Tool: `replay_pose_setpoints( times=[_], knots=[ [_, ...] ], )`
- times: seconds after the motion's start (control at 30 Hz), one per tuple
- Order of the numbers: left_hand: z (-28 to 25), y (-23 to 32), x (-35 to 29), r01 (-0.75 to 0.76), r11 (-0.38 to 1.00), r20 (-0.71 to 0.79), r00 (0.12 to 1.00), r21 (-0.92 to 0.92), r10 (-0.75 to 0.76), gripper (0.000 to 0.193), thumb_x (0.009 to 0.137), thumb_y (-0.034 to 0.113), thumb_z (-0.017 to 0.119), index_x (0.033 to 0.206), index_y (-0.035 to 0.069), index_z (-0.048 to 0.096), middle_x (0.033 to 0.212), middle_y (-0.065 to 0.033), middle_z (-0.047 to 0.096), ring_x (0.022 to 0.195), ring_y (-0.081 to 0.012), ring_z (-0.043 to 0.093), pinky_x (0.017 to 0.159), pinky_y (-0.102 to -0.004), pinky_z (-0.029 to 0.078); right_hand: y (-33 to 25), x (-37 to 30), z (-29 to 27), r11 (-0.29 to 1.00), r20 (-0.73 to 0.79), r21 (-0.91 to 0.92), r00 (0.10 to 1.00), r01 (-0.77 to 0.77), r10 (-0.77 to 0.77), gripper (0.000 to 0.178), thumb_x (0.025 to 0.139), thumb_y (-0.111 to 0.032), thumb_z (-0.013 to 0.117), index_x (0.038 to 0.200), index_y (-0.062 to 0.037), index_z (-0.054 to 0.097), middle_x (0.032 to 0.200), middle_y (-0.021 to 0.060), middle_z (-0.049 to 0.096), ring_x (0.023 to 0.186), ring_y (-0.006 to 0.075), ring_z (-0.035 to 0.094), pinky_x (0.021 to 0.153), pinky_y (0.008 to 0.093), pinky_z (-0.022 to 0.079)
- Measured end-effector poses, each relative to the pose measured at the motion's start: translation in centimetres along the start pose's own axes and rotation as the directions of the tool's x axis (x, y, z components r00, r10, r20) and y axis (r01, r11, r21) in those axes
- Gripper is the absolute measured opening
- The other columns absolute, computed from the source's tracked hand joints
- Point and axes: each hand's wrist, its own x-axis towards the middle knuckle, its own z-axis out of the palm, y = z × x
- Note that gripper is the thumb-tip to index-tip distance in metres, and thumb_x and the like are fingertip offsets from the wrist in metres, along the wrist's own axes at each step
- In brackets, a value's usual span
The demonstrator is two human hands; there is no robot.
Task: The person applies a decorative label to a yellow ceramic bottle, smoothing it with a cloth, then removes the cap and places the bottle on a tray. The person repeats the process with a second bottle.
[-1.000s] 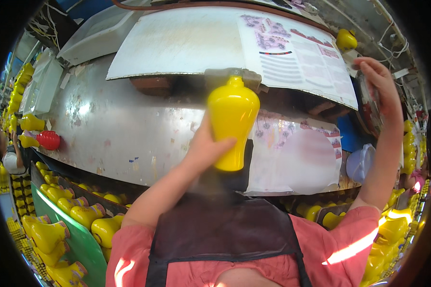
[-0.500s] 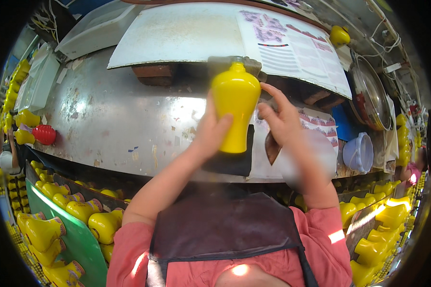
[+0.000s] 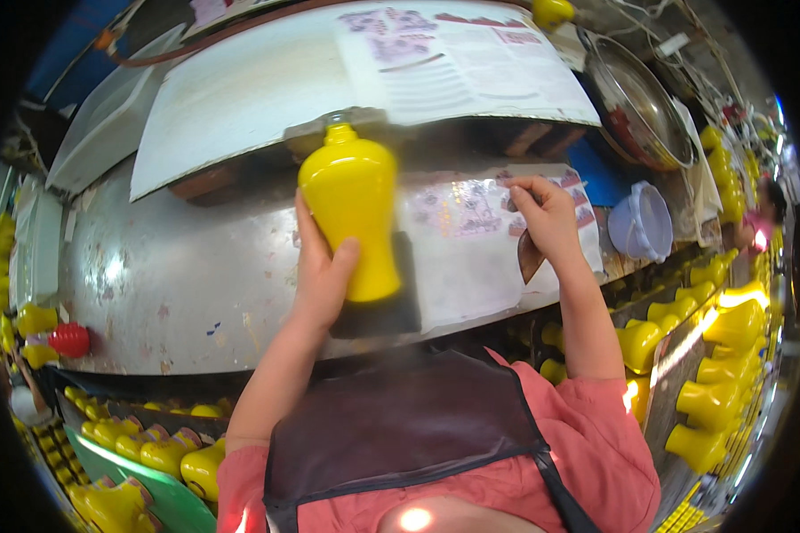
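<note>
A glossy yellow vase-shaped bottle [image 3: 351, 213] with a narrow neck stands tilted over a dark pad [image 3: 406, 298] at the table's front. My left hand [image 3: 318, 280] is closed round its left side, thumb across the front. Farther right, my right hand [image 3: 549, 222] is held above a sheet of printed purple and red decals [image 3: 467, 275], fingertips pinched together. From that hand hangs a flat, pointed brown piece [image 3: 530, 258], like a scraper. Whether a decal is between the fingertips cannot be made out.
A raised white board [image 3: 249, 98] with more decal sheets spans the back of the metal table [image 3: 169, 284]. On the right are a pale bucket [image 3: 640, 229] and a metal basin [image 3: 636, 98]. Racked yellow bottles [image 3: 716, 400] flank me; a red ribbed object [image 3: 71, 340] sits at left.
My right hand has moved away from the bottle to over the decal sheet, its fingers drawn into a pinch. My left hand still holds the bottle. The whole view has turned rightward.
</note>
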Motion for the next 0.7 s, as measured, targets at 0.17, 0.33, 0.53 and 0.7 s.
replay_pose_setpoints(
  times=[0.17,0.33,0.53,0.7],
  knots=[
    [0.1,0.6,0.1,0.061,0.998,-0.007,0.998,0.024,-0.061,0.1,0.09,0.012,0.063,0.166,0.002,0.0,0.164,-0.02,0.029,0.15,-0.0309,0.032,0.124,-0.0404,0.026,0.6,0.9,-2.7,0.997,-0.137,-0.072,0.99,0.028,-0.037,0.018,0.097,-0.012,0.068,0.108,0.0011,0.075,0.088,0.0031,0.073,0.082,0.0099,0.066,0.074,0.0257,0.051],
    [0.6,0.8,-0.2,0.037,0.999,-0.037,0.999,-0.025,-0.037,0.098,0.089,0.015,0.062,0.167,0.003,0.003,0.165,-0.017,0.029,0.15,-0.0291,0.033,0.124,-0.0409,0.026,0.3,2.9,-4.9,0.984,-0.233,-0.139,0.962,0.11,-0.14,0.018,0.095,-0.013,0.069,0.106,-0.0006,0.076,0.085,0.0068,0.074,0.077,0.0102,0.065,0.071,0.0272,0.052],
    [0.2,-0.3,-0.5,0.03,0.999,-0.067,0.997,-0.039,-0.033,0.094,0.091,0.018,0.063,0.167,0.003,0.009,0.164,-0.0157,0.029,0.15,-0.0287,0.033,0.124,-0.0403,0.025,2.7,-1.7,-6.7,0.913,-0.203,-0.403,0.967,0.064,-0.157,0.017,0.094,-0.014,0.068,0.104,-0.004,0.076,0.093,0.0158,0.075,0.082,0.0317,0.072,0.073,0.0361,0.056],
    [0.2,-0.2,-0.3,-0.001,0.999,-0.039,0.999,-0.039,-0.001,0.092,0.093,0.02,0.063,0.167,0.003,0.012,0.165,-0.0154,0.029,0.15,-0.0281,0.032,0.124,-0.0397,0.024,5.7,-6.7,-2.2,0.777,0.014,-0.628,0.999,0.049,-0.052,0.025,0.093,-0.011,0.063,0.115,-0.0108,0.074,0.103,0.0197,0.067,0.088,0.0417,0.069,0.079,0.0483,0.057]
  ],
)
